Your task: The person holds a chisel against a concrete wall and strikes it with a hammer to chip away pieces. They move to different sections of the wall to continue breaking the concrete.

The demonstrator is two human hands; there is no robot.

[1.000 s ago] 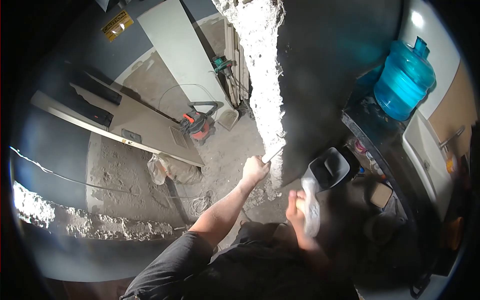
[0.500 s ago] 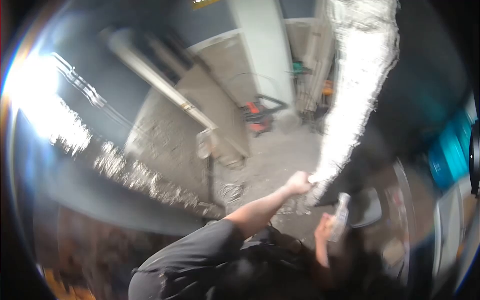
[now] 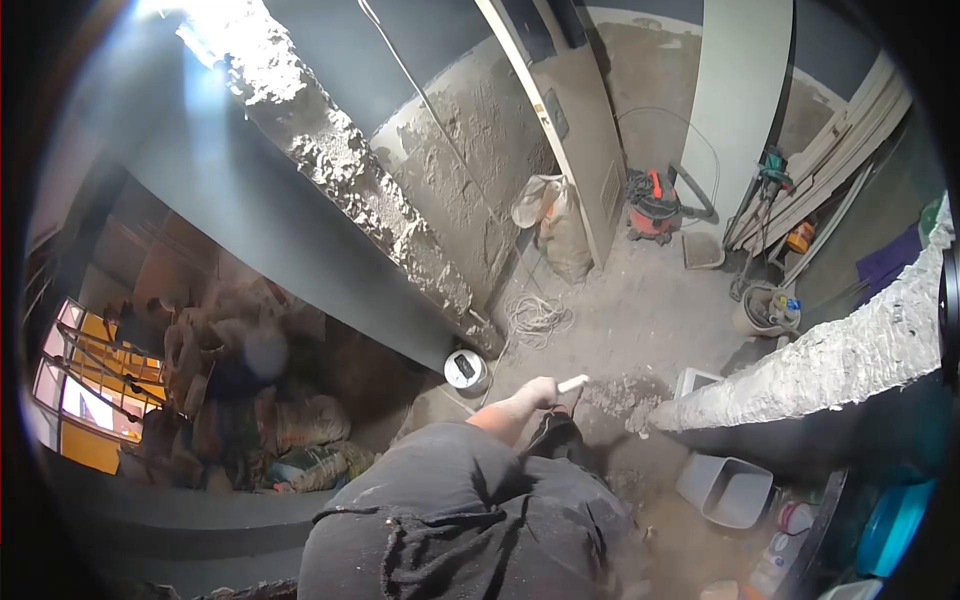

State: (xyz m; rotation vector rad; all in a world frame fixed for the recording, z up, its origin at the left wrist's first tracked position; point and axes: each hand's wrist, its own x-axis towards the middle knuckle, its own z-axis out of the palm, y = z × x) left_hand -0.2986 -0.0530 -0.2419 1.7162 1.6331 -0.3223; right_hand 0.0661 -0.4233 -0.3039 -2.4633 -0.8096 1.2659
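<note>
One white stick is gripped by the left hand, lower centre of frame; the right hand's state cannot be told.

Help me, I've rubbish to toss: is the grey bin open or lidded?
Open: the grey bin shows its inner walls, with no lid across the top.

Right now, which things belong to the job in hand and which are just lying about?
In use, judging by grip:
- white stick-like piece, in the left hand; right hand out of view

Lying about, apparently:
- red-and-black vacuum
- coiled cord
- grey bin
- round white tub
- plastic bag by the upright panel
</note>
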